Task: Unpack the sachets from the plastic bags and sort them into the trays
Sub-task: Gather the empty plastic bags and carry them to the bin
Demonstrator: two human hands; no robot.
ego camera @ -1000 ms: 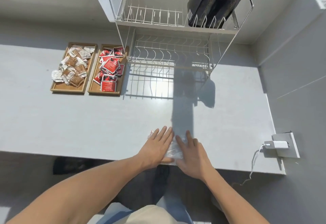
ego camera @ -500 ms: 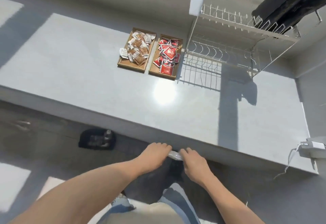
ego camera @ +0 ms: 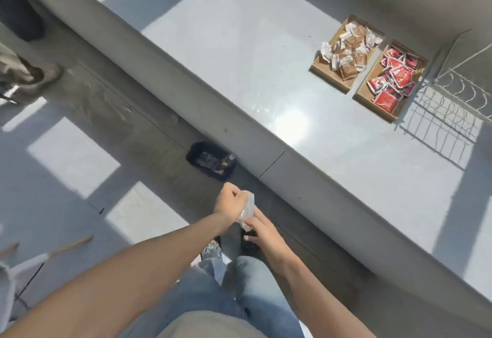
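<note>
Head view: left hand and right hand grip a plastic bag above the bin.

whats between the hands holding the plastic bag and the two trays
In the head view, between the hands' plastic bag and the trays lie a strip of floor, the counter's front edge and bare, sunlit countertop. No loose sachets there.
</note>
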